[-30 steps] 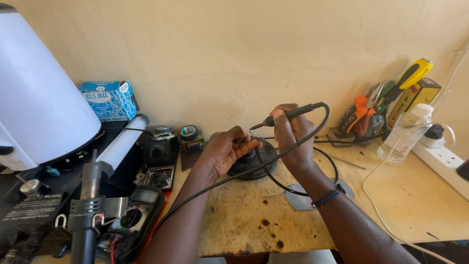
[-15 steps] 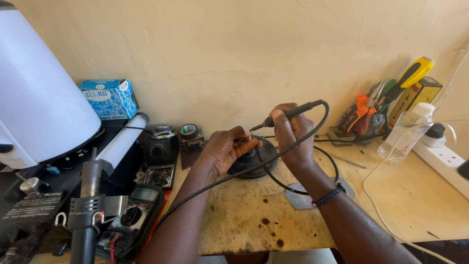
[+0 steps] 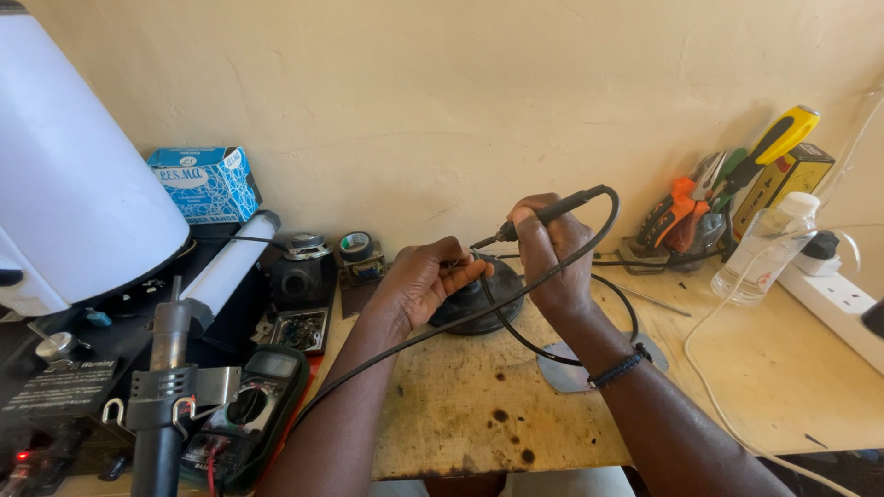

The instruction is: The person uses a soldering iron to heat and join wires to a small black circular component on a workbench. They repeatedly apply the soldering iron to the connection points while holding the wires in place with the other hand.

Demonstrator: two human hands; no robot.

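Two bare hands meet at the centre of the frame, above a scorched wooden counter (image 3: 479, 414). Left hand (image 3: 428, 285) is pinched shut on something small and dark at its fingertips, too small to identify, held just over a round black speaker (image 3: 474, 299) that sits on the counter. Right hand (image 3: 548, 262) is closed like a pen grip round a black soldering iron (image 3: 543, 216), its tip slanting down and left until it nearly meets the left fingertips. The iron's cord (image 3: 442, 327) loops right, then sweeps back across the frame under the left forearm.

To do this step well, in my judgement, the heel of the right hand should rest on the counter so the tip stays steady, the tip should touch the joint only briefly, and the left fingers should stay clear of the hot metal. The cord should hang slack so it cannot tug the iron.

At lower left lies a multimeter (image 3: 249, 414) beside a hot-air tool (image 3: 166, 387). Farther back, upper left, stand a large white shade (image 3: 64, 184) and a blue box (image 3: 207, 182). At upper right, against the wall, are pliers (image 3: 677, 216), a clear bottle (image 3: 764, 248) and a white power strip (image 3: 838, 304).
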